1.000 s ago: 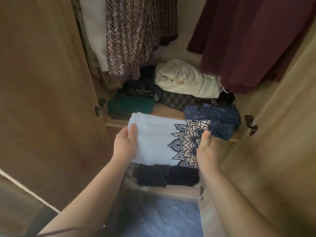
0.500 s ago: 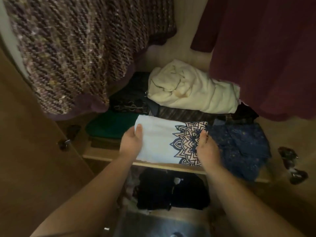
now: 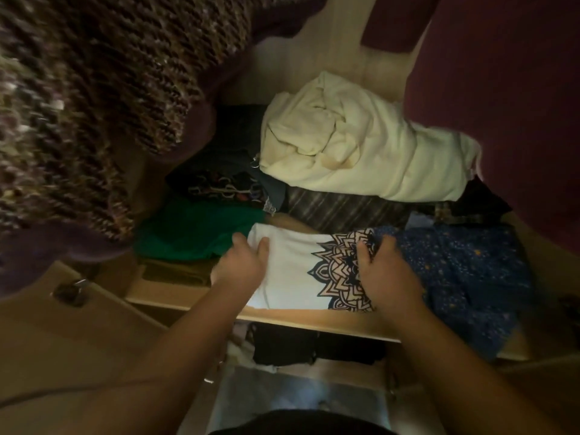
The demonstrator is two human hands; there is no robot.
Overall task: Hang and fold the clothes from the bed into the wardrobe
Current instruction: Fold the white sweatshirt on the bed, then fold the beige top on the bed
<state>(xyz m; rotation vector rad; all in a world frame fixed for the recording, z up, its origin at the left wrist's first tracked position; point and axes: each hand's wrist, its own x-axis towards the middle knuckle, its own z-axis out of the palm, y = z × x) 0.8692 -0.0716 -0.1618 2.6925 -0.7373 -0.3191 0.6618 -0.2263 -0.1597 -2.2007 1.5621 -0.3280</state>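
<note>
Found a knit garment (image 3: 94, 105) hanging at 10 o'clock, a maroon garment (image 3: 502, 89) at 2, a cream bundle (image 3: 361, 146) at 12. Saw the folded white shirt (image 3: 292, 271) lying at centre on the wardrobe shelf (image 3: 298, 320), a blue starred cloth (image 3: 470, 271) just beside at 3. Noted left hand (image 3: 241, 265) gripping its 9 o'clock edge, right hand (image 3: 387, 271) curled over its print.

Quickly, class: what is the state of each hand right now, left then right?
Left hand: grips the left edge of the folded white shirt.
Right hand: lies on the shirt's printed end; grip cannot be told.
</note>
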